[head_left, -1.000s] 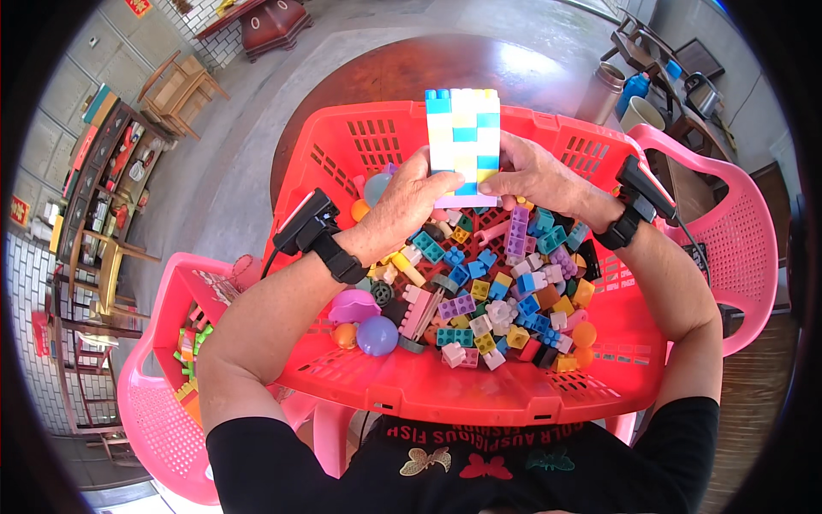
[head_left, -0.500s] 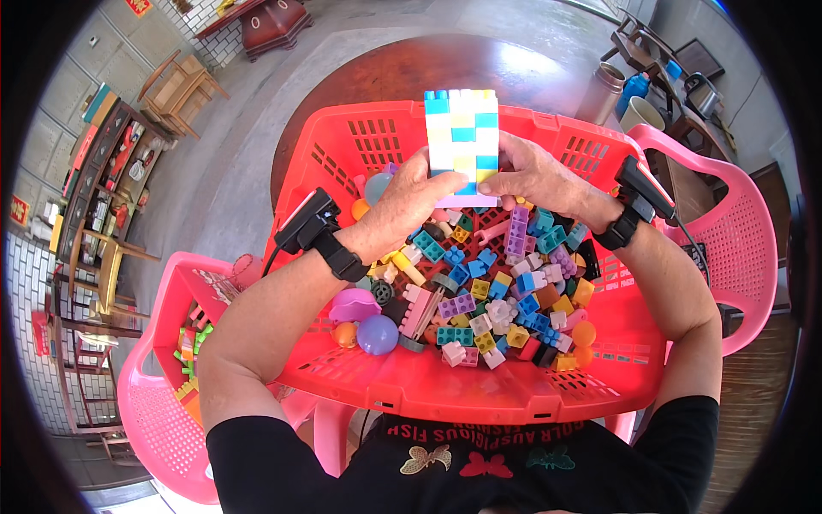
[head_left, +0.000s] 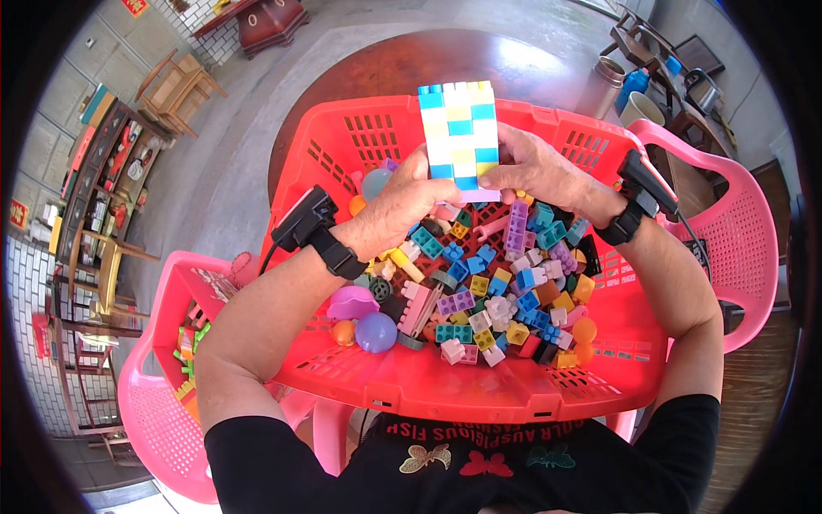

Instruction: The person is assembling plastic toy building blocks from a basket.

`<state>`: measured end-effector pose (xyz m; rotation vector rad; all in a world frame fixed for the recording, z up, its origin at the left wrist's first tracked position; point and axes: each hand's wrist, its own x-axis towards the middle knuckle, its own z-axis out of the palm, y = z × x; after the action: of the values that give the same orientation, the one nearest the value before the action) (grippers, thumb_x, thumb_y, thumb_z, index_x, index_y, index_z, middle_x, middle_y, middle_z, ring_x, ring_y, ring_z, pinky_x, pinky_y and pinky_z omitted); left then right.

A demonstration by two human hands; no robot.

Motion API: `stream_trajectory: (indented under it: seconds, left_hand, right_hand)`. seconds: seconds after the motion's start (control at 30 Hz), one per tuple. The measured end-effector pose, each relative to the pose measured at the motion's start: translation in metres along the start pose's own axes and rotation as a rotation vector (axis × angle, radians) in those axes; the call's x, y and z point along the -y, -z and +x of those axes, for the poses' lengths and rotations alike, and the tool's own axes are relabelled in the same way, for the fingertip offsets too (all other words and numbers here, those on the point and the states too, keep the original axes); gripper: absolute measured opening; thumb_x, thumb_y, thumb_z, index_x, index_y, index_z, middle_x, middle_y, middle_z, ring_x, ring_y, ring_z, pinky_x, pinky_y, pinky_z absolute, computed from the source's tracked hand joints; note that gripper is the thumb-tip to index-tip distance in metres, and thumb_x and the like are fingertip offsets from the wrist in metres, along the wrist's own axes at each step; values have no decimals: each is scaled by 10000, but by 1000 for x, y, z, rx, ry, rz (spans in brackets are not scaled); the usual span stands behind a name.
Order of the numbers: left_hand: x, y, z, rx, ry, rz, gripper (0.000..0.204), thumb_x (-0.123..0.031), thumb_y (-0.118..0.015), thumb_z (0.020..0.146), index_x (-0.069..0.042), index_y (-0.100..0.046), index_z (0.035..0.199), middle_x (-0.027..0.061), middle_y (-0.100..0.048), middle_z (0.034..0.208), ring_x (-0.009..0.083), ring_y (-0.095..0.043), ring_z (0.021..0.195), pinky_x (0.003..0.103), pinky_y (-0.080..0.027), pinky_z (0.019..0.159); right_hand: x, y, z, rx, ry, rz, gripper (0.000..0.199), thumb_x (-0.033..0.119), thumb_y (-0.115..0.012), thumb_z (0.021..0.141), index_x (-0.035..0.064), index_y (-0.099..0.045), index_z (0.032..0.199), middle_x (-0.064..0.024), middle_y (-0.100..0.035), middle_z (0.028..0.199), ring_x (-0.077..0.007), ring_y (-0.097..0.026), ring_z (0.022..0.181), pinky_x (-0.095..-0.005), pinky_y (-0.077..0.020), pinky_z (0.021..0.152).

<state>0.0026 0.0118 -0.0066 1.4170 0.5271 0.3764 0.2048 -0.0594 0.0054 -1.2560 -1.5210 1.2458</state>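
Between my two hands stands a tower of toy building bricks (head_left: 460, 133), with white, yellow and blue blocks over a pale purple base. My left hand (head_left: 409, 190) grips its lower left side, thumb across the front. On the lower right, my right hand (head_left: 538, 171) holds it with the thumb pressed to the front face. The fingers behind the tower are mostly hidden. Below is a large red plastic basket (head_left: 479, 390) with many loose bricks (head_left: 501, 317), a blue-purple ball (head_left: 376, 333) and a magenta rounded toy (head_left: 352, 302).
The basket rests against a round brown table (head_left: 342, 73). A pink chair (head_left: 728, 223) stands on the right, and another pink chair (head_left: 163, 420) on the left bears a red container of bricks (head_left: 190, 343). A metal flask (head_left: 602, 86) and a blue bottle (head_left: 632, 90) stand at the far right.
The brick tower has risen slightly in view and tilted a little to the left. Both hands keep their hold, the right thumb now slightly higher. The loose bricks look the same.
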Motion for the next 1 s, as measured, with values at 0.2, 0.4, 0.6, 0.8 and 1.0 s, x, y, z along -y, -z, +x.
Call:
stream_trajectory:
  seconds: [0.2,0.4,0.6,0.8,1.0]
  left_hand:
    - [-2,-4,-2,-33,15,16,469,-95,-570,832,-53,-415,1273,89,-548,1199,183,-594,996,301,-522,733]
    - [-1,-4,-3,-23,-19,17,463,-103,-574,844,-47,-414,1275,88,-546,1198,181,-588,1013,292,-525,719]
    - [1,-4,-1,-5,-56,23,434,-67,-561,855,-55,-423,1267,77,-554,1178,162,-586,996,283,-522,710]
    - [0,-4,-3,-60,1,47,428,-59,-563,859,-78,-429,1265,54,-559,1162,137,-583,962,262,-513,695]
    - [-3,-9,-5,-106,-40,15,374,-200,-573,907,-82,-457,1243,53,-566,1140,129,-585,947,261,-507,673]
  right_hand:
    - [0,-1,-1,-1,-10,8,483,78,-633,813,7,-431,1246,-73,-605,882,-92,-540,580,-232,-450,519]
    - [7,-4,-3,-6,-16,1,485,79,-630,804,2,-431,1240,-75,-604,897,-91,-534,570,-234,-448,519]
    - [6,-4,-3,-28,-33,-27,472,97,-633,801,1,-444,1223,-75,-605,905,-99,-534,580,-238,-449,522]
    - [6,-4,-2,-13,-47,-38,460,127,-639,801,5,-459,1206,-66,-602,888,-99,-535,616,-244,-445,520]
    - [12,-7,-4,-22,-37,-56,470,136,-646,798,3,-459,1209,-72,-604,899,-103,-539,622,-248,-452,522]
